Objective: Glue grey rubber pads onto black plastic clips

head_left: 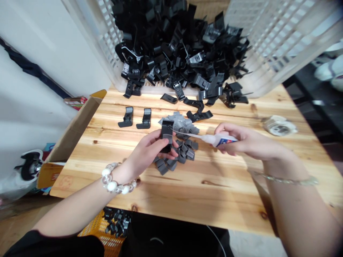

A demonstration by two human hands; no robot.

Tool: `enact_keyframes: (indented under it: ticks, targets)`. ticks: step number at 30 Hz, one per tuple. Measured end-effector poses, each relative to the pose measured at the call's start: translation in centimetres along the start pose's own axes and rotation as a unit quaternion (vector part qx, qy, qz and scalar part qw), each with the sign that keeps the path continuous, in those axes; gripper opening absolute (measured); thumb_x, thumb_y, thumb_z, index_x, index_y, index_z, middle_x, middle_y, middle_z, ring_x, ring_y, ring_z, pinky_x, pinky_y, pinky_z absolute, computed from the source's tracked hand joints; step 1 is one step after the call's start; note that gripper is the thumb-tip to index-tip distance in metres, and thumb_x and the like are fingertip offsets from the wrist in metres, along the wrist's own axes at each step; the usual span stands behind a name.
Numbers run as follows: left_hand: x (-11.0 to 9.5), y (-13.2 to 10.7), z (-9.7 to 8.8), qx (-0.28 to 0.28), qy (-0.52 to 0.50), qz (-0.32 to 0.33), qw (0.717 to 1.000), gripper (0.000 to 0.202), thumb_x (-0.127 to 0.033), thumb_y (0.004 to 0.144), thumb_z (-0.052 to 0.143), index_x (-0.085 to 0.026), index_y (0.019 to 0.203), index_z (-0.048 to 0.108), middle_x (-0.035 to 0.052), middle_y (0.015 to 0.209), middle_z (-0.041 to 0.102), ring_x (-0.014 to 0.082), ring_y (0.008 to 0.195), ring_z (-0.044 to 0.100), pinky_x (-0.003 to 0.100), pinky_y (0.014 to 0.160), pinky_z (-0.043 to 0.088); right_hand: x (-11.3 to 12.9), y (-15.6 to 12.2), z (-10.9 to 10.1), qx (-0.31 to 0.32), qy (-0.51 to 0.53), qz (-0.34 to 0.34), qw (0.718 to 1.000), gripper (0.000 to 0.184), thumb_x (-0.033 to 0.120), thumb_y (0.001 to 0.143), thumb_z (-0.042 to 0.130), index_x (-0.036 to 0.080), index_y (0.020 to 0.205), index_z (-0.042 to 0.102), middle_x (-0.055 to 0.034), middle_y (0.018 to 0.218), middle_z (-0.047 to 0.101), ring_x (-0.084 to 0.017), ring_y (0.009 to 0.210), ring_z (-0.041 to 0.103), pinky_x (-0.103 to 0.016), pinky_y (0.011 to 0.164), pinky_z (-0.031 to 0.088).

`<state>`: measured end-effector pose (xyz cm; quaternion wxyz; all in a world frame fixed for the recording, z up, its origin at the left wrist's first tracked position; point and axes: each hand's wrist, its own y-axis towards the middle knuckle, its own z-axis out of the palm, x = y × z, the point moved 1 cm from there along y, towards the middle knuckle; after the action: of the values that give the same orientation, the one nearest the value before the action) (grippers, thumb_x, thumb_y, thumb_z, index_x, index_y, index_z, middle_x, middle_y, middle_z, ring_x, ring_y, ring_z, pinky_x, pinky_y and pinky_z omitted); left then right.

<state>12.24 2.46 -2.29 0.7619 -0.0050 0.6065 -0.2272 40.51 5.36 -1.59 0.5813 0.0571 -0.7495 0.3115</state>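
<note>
Nearest to me, under the table edge, I see an orange slotted plastic crate (100, 233) with a few black parts in it. Above it my left hand (150, 151), a white beaded bracelet (115, 182) on its wrist, is closed around a small black plastic clip (166, 135), fingers wrapped on its lower half, the clip held upright over the light pine-plank table (187, 192). My right hand (241, 141) grips a small white squeeze bottle of glue (221, 139) lying almost level. Its long thin nozzle (187, 134) points leftward, and the tip meets the clip's right side near its top. So the bottle's long axis runs straight across from right hand to left, with the clip just off the end of it.

Beneath and between the hands lies a loose heap of small grey pads (182, 150). Further out, two more black clips (138, 118) stand side by side on the left, and a roll of clear tape (278, 125) sits on the right. At the far edge a white slotted plastic basket (107, 46) lies tipped, spilling a big pile of black clips (182, 46) onto the wood.
</note>
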Motion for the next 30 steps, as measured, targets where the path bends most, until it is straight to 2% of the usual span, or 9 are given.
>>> enact_keyframes:
  ticks: [7,10,14,15,17,19,23,27,30]
  targets:
    - [0.0,0.2,0.0,-0.014,0.027,0.003,1.0,0.02,-0.024,0.086,0.06,-0.013,0.102,0.061,0.0047,0.088,0.068,0.0139,0.069,0.068,0.026,0.063,0.058,-0.1,-0.4,-0.6,0.007,0.003,-0.007,1.0,0.028,0.023,0.071,0.076,0.021,0.089,0.054,0.0005,0.069,0.063,-0.008,0.054,0.05,-0.019,0.044,0.034]
    - [0.1,0.3,0.0,-0.012,0.026,0.002,1.0,0.02,-0.025,0.087,0.06,-0.013,0.102,0.061,0.0049,0.088,0.068,0.0147,0.071,0.068,0.027,0.065,0.058,0.2,-0.4,-0.4,-0.026,0.067,-0.055,0.996,0.03,0.024,0.075,0.076,0.02,0.092,0.052,-0.0021,0.08,0.068,-0.009,0.059,0.058,-0.019,0.046,0.039]
    - [0.4,0.2,0.2,0.004,0.014,-0.012,1.0,0.022,-0.027,0.088,0.06,-0.013,0.106,0.06,0.0051,0.088,0.069,0.0162,0.074,0.07,0.029,0.068,0.059,0.5,0.3,1.9,-0.043,0.178,-0.103,0.978,0.031,0.036,0.083,0.069,0.022,0.102,0.049,-0.0049,0.09,0.069,-0.013,0.062,0.063,-0.02,0.041,0.04]
    - [0.5,0.1,0.3,0.009,0.01,-0.02,1.0,0.023,-0.028,0.088,0.06,-0.013,0.105,0.06,0.0052,0.088,0.069,0.0162,0.074,0.07,0.029,0.069,0.059,0.6,0.5,2.7,-0.031,0.195,-0.111,0.974,0.032,0.039,0.083,0.069,0.022,0.102,0.049,-0.0048,0.088,0.069,-0.014,0.061,0.064,-0.02,0.038,0.039]
    - [0.8,0.0,0.5,0.023,0.002,-0.036,0.999,0.023,-0.028,0.088,0.061,-0.013,0.105,0.06,0.0051,0.087,0.069,0.0157,0.074,0.069,0.03,0.07,0.059,0.6,1.0,4.5,-0.032,0.212,-0.113,0.97,0.038,0.031,0.074,0.078,0.023,0.098,0.049,-0.0013,0.084,0.067,-0.014,0.064,0.063,-0.019,0.038,0.038]
    - [1.0,-0.1,0.8,0.041,-0.001,-0.049,0.998,0.021,-0.029,0.089,0.061,-0.013,0.102,0.06,0.0049,0.087,0.068,0.0149,0.074,0.069,0.029,0.07,0.058,0.5,1.2,6.2,-0.088,0.206,-0.102,0.969,0.039,0.023,0.068,0.081,0.022,0.095,0.053,0.0033,0.073,0.063,-0.011,0.057,0.057,-0.018,0.038,0.037]
    - [1.3,-0.2,1.2,0.07,0.032,-0.057,0.995,0.019,-0.032,0.089,0.061,-0.013,0.094,0.06,0.0046,0.085,0.067,0.014,0.073,0.069,0.028,0.07,0.057,0.7,1.1,8.5,-0.146,0.127,-0.089,0.977,0.023,0.032,0.073,0.076,0.018,0.073,0.058,0.0051,0.053,0.052,-0.009,0.047,0.047,-0.023,0.044,0.038]
    - [1.4,-0.3,1.3,0.074,0.059,-0.054,0.994,0.018,-0.031,0.089,0.061,-0.014,0.093,0.058,0.0036,0.082,0.067,0.0132,0.07,0.068,0.027,0.07,0.056,1.4,0.8,9.7,-0.157,0.033,-0.106,0.981,0.013,0.027,0.077,0.07,0.018,0.072,0.062,0.0008,0.066,0.065,-0.013,0.064,0.06,-0.026,0.062,0.047]
    - [1.4,-0.3,1.3,0.075,0.088,-0.062,0.991,0.017,-0.03,0.088,0.062,-0.014,0.091,0.058,0.0023,0.082,0.065,0.0124,0.067,0.068,0.027,0.068,0.057,1.4,0.9,10.1,-0.154,0.022,-0.11,0.982,0.01,0.026,0.077,0.069,0.02,0.08,0.061,0.0011,0.069,0.068,-0.016,0.069,0.064,-0.029,0.069,0.049]
